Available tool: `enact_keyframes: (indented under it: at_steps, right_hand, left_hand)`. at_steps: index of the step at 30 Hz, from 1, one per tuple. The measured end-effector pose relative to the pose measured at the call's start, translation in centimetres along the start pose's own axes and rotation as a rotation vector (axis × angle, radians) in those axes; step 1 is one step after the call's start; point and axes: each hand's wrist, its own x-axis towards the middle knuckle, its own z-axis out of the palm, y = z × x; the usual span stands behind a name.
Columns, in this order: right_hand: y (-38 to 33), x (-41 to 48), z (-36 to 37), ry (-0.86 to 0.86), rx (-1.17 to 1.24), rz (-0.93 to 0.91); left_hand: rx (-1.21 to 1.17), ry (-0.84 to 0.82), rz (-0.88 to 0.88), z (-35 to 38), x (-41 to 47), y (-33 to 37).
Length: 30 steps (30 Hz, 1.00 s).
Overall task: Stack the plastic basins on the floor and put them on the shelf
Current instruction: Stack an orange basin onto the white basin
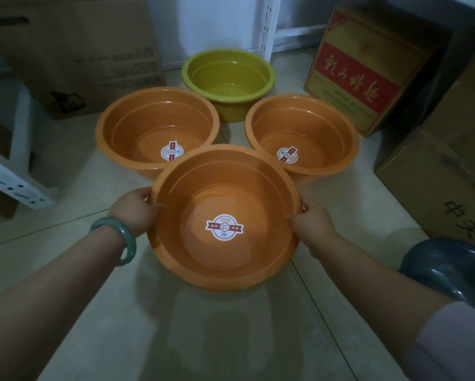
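Observation:
Three orange plastic basins and one green basin [228, 78] are in view. The nearest orange basin [225, 259] is held above the tiled floor, tilted toward me, a round sticker on its bottom. My left hand [134, 213] grips its left rim; a green bangle is on that wrist. My right hand [310, 224] grips its right rim. Two more orange basins stand on the floor behind it, one at the left [137, 125] and one at the right [327, 127], each with a sticker inside. The green basin stands furthest back, between them.
Cardboard boxes ring the floor: a large one at back left [74, 50], a red-and-yellow one at back right [368, 67], plain ones along the right [436, 171]. A white shelf upright [267, 26] rises behind the green basin. A dark grey basin [450, 270] sits by my right arm.

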Motion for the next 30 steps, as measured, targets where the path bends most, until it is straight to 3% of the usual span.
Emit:
enact_keyframes:
  at_steps: [13,18,25,30]
  right_hand:
    - [4.2,-1.1,-8.6,-0.079,-0.221,0.198]
    - [4.8,-0.2,-11.1,-0.133,-0.257,0.17]
    - [4.0,2.4,-14.8,-0.178,-0.304,0.173]
    - [2.5,5.4,-17.0,-0.049,-0.13,0.135]
  left_hand:
    - [-0.079,-0.176,0.016,5.2,-5.1,3.1]
    - [-0.019,-0.164,-0.01,6.9,-5.4,5.7]
    - [0.166,-0.322,-0.174,5.8,-5.8,10.1]
    - [0.306,-0.177,-0.073,3.8,-3.7,13.7]
